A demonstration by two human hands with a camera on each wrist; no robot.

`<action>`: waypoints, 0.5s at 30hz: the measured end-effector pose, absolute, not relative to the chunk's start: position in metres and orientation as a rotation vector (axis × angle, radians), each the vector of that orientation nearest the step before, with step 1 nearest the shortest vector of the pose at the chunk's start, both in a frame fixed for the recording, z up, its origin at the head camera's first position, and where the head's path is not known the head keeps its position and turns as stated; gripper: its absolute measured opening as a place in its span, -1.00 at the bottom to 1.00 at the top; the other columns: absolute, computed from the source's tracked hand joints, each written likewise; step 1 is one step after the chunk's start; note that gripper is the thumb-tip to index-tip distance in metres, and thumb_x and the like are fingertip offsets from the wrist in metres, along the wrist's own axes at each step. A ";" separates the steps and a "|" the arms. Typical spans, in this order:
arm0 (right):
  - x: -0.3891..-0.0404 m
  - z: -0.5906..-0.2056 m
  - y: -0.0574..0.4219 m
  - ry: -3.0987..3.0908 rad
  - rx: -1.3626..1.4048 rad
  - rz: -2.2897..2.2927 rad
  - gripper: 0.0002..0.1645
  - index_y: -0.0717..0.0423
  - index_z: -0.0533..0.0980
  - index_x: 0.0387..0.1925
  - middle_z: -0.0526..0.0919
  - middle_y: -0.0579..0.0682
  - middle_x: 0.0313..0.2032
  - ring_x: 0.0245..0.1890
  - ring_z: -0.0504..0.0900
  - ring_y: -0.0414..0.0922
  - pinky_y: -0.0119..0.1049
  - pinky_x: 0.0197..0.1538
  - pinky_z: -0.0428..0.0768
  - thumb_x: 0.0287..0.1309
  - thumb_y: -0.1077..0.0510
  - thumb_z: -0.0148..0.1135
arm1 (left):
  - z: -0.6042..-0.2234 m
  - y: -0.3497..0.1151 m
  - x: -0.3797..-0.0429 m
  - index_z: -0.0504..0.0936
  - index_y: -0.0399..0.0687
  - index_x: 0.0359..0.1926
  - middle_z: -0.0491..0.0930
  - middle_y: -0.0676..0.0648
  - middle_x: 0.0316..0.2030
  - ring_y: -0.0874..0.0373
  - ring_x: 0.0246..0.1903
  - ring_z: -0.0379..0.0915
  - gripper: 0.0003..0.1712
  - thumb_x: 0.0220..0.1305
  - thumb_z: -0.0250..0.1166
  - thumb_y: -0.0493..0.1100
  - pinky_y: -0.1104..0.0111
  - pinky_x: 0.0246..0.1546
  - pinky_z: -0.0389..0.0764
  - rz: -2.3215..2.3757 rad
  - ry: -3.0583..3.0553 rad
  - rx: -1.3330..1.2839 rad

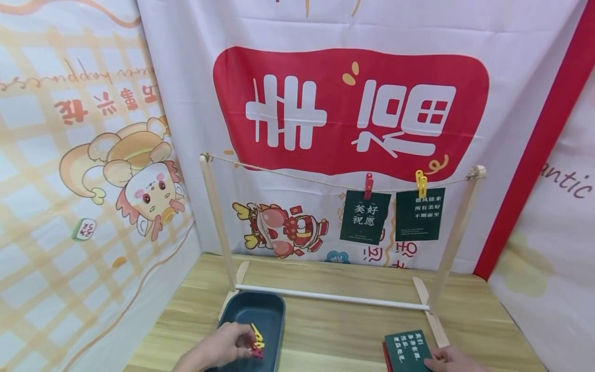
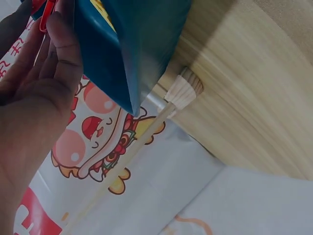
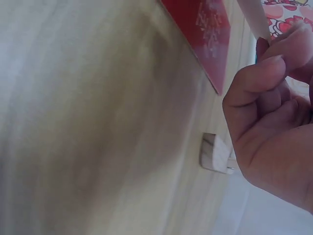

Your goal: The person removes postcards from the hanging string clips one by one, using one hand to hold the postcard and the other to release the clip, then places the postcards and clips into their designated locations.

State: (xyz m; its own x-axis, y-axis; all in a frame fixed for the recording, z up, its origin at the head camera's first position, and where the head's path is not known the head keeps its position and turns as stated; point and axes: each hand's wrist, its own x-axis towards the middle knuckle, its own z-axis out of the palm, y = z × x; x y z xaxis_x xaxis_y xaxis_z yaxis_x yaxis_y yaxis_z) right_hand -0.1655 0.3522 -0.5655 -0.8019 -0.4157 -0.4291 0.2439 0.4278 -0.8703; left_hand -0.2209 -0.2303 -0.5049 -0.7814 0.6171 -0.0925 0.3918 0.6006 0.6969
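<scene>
Well, hands pinch: left, red clip; right, green card (backdrop: 幸福).

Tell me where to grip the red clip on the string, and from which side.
Probably best pinched at the upper end of the red clip, coming from the front and slightly above: that end juts free above the green card, while the lower end overlaps the card's top edge.

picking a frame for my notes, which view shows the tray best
Head: it looks down into the tray, showing its floor and much of its rim, though the left hand covers part and the picture cuts its near end. Left wrist catches only a corner and side; right wrist shows none.
</scene>
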 end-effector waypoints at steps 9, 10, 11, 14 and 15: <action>-0.164 -0.584 0.349 2.096 -0.148 -1.460 -0.66 0.19 0.53 -0.34 0.73 -0.06 -0.37 -0.41 0.66 -0.23 -0.48 -0.43 0.50 0.38 -0.01 0.09 | -0.510 -0.232 -0.223 0.65 -0.07 -0.30 0.67 0.08 -0.39 0.44 -0.41 0.50 -0.86 0.09 0.42 -0.25 0.47 -0.39 0.52 0.896 2.534 0.808; -0.164 -0.586 0.349 2.117 -0.148 -1.450 -0.65 0.20 0.53 -0.34 0.72 -0.06 -0.38 -0.41 0.65 -0.23 -0.48 -0.44 0.49 0.38 -0.02 0.10 | -0.512 -0.232 -0.224 0.65 -0.07 -0.30 0.66 0.10 -0.40 0.44 -0.42 0.49 -0.86 0.09 0.43 -0.25 0.47 -0.39 0.52 0.879 2.541 0.801; -0.165 -0.588 0.348 2.141 -0.151 -1.439 -0.64 0.21 0.52 -0.36 0.71 -0.07 -0.40 -0.43 0.64 -0.24 -0.49 -0.46 0.48 0.37 -0.02 0.11 | -0.513 -0.232 -0.224 0.65 -0.05 -0.30 0.65 0.12 -0.41 0.44 -0.42 0.48 -0.86 0.09 0.43 -0.24 0.47 -0.40 0.51 0.850 2.555 0.795; -0.166 -0.596 0.348 2.237 -0.233 -1.399 -0.60 0.30 0.46 -0.46 0.64 -0.17 -0.48 -0.49 0.58 -0.30 -0.51 -0.49 0.43 0.36 0.04 0.10 | -0.518 -0.231 -0.225 0.64 -0.01 -0.30 0.62 0.16 -0.43 0.43 -0.43 0.45 -0.85 0.08 0.42 -0.20 0.43 -0.41 0.50 0.734 2.601 0.760; -0.166 -0.598 0.349 2.278 -0.269 -1.382 -0.59 0.32 0.43 -0.49 0.60 -0.21 -0.52 -0.51 0.56 -0.34 -0.51 -0.50 0.41 0.36 0.06 0.10 | -0.519 -0.231 -0.225 0.64 0.01 -0.30 0.60 0.18 -0.43 0.43 -0.43 0.43 -0.86 0.09 0.42 -0.19 0.41 -0.41 0.50 0.686 2.615 0.746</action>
State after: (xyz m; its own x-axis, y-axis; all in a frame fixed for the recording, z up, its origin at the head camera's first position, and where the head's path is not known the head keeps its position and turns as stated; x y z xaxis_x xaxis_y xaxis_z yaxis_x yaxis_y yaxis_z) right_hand -0.1660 0.3485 -0.5982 -0.8753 -0.3926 -0.2824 0.0691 0.4764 -0.8765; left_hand -0.2251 -0.2307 -0.5190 -0.8064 0.5628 -0.1817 0.4011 0.7462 0.5312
